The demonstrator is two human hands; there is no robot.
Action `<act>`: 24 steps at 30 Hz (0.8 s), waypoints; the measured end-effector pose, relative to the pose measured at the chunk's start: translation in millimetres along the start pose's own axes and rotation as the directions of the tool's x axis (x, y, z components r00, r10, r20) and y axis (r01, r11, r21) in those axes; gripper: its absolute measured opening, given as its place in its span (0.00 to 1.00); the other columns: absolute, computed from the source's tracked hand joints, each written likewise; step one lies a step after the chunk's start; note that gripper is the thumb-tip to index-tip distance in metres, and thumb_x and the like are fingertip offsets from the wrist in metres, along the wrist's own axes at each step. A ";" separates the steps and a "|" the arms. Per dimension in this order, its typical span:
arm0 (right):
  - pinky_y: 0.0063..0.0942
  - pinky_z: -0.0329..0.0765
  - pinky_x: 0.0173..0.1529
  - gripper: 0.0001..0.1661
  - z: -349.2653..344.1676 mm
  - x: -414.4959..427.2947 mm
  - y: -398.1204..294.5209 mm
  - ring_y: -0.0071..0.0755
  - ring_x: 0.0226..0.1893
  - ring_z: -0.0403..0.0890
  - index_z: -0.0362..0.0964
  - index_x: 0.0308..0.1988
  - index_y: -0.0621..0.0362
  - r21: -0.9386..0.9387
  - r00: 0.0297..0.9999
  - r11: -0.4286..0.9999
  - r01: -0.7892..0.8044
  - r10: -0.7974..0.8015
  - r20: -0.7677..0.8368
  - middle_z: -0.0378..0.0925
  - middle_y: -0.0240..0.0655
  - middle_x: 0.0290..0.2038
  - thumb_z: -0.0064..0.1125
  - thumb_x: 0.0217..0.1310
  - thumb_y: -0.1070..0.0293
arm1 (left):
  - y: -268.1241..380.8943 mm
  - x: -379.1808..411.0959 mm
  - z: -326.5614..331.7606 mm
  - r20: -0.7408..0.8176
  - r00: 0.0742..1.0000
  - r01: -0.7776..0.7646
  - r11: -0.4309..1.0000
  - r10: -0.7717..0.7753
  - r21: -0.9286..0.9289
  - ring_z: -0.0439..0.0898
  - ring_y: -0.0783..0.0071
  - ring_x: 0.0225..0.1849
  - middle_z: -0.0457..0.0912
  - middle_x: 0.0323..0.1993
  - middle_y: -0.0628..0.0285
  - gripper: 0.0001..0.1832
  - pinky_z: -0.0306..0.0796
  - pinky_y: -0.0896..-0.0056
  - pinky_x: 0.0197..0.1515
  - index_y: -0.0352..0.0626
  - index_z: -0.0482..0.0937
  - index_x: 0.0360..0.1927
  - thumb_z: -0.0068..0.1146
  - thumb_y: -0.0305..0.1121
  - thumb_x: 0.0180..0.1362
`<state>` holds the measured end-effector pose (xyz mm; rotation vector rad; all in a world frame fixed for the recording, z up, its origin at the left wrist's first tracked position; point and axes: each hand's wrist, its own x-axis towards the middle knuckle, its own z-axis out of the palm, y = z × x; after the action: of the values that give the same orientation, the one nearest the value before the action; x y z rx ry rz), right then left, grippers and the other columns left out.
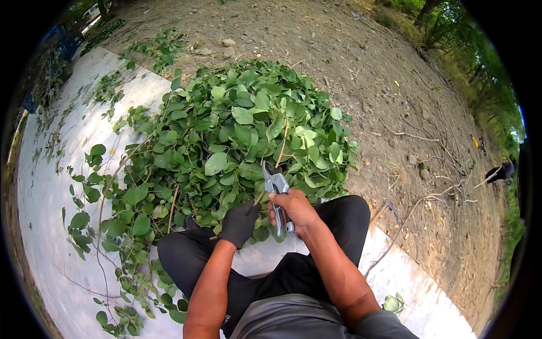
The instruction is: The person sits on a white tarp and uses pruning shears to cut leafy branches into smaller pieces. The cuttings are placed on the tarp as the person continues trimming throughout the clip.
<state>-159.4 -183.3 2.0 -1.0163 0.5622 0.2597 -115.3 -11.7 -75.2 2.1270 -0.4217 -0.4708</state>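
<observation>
My left hand [240,223], in a dark glove, is closed around a thin woody stem [259,198] just in front of my lap. Beside it on the right, my bare right hand [293,208] grips silver pruning shears [276,183]. Their blades point away from me, near a brown leafy stem [282,142]; whether they touch it I cannot tell. A large heap of leafy green branches [241,127] lies before and between my knees, spreading to the left. The fingers of the gloved hand are partly hidden.
Under me and to the left is a pale sheet [55,190] with scattered leaves and trailing branches. Bare stony soil [381,106] lies beyond and to the right. A wooden-handled tool [378,214] is near my right knee. Dry branches [440,195] lie on the ground at right.
</observation>
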 end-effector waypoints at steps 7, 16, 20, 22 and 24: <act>0.38 0.84 0.41 0.17 -12.7 -32.5 -0.1 0.39 0.34 0.84 0.69 0.48 0.70 -0.128 0.970 0.987 -0.101 0.126 0.206 0.79 0.45 0.38 0.58 0.62 0.71 | 8.3 1.3 -8.3 -0.017 0.991 0.114 0.914 -0.130 -0.389 0.76 0.69 0.22 0.80 0.23 0.57 0.14 0.69 0.66 0.28 0.36 0.80 0.35 0.57 0.39 0.64; 0.26 0.72 0.35 0.15 -32.2 -42.5 10.4 0.26 0.32 0.77 0.71 0.42 0.66 -0.541 0.999 0.841 0.013 0.017 0.050 0.78 0.37 0.32 0.60 0.58 0.67 | 21.2 0.7 -19.0 0.024 0.962 0.240 0.802 -0.271 -0.546 0.69 0.81 0.19 0.76 0.20 0.66 0.13 0.64 0.76 0.23 0.37 0.79 0.33 0.59 0.38 0.64; 0.29 0.70 0.36 0.16 -17.9 -39.5 14.2 0.27 0.30 0.71 0.70 0.38 0.66 -0.659 0.998 0.751 0.040 -0.061 -0.009 0.72 0.33 0.28 0.60 0.57 0.64 | 19.9 -0.1 -16.9 0.044 0.960 0.250 0.780 -0.276 -0.574 0.69 0.82 0.19 0.76 0.21 0.66 0.12 0.65 0.76 0.24 0.37 0.79 0.35 0.59 0.38 0.64; 0.29 0.70 0.37 0.17 -9.5 -41.3 12.7 0.27 0.30 0.71 0.69 0.38 0.67 -0.681 0.998 0.732 0.013 -0.054 -0.039 0.70 0.33 0.27 0.60 0.57 0.63 | 22.2 -0.6 -17.1 0.049 0.961 0.250 0.784 -0.271 -0.569 0.70 0.82 0.19 0.76 0.21 0.66 0.12 0.65 0.77 0.23 0.37 0.80 0.37 0.59 0.37 0.64; 0.32 0.69 0.28 0.18 -3.7 -37.4 23.4 0.28 0.24 0.71 0.66 0.39 0.66 -0.643 0.992 0.763 0.071 -0.120 -0.033 0.69 0.33 0.24 0.59 0.57 0.62 | 24.2 -2.1 -18.1 0.047 0.964 0.243 0.799 -0.262 -0.550 0.70 0.83 0.19 0.77 0.21 0.66 0.12 0.65 0.79 0.23 0.36 0.82 0.40 0.58 0.36 0.65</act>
<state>-202.3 -172.6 4.2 -1.7290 0.4894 0.3363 -111.5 -11.3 -45.2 1.6186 0.0334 -0.6252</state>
